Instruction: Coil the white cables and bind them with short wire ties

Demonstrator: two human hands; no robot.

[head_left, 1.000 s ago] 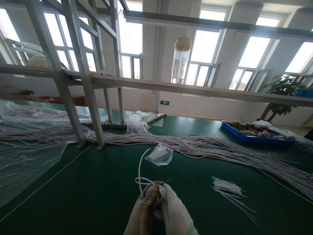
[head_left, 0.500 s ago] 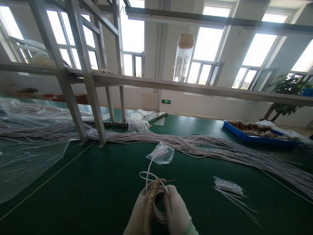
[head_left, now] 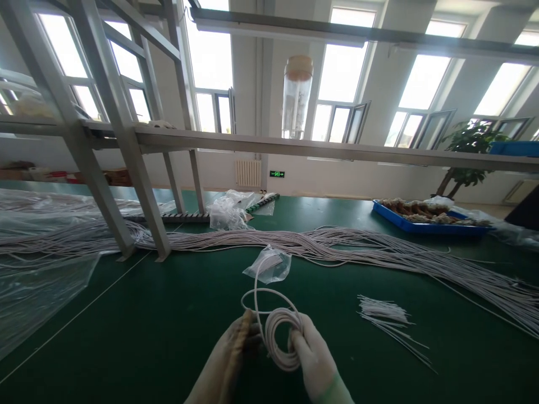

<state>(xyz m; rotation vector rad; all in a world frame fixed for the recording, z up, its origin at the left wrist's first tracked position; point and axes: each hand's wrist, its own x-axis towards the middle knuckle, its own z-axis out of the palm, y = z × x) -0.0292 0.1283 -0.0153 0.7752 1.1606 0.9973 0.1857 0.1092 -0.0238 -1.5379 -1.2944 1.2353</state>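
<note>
Both my hands wear light gloves and meet low in the middle of the view over a green table [head_left: 168, 325]. My right hand [head_left: 314, 359] is closed on a small coil of white cable [head_left: 280, 336], several turns wide. My left hand [head_left: 229, 356] pinches the coil's left side, where a loose loop of the same cable rises. Just beyond the coil lies a small clear plastic bag [head_left: 268, 264]. A fan of short thin white strips [head_left: 385, 317] lies to the right of my hands.
A long thick bundle of white cables [head_left: 357, 252] runs across the table behind my hands. Grey metal frame legs [head_left: 143, 185] stand at the left, beside clear plastic sheeting [head_left: 37, 286]. A blue tray [head_left: 425, 224] with parts sits at the back right.
The coil has opened out into a wider ring held mostly by my right hand. My left hand has shifted left, off the coil's front. The loose cable end has been wound lower.
</note>
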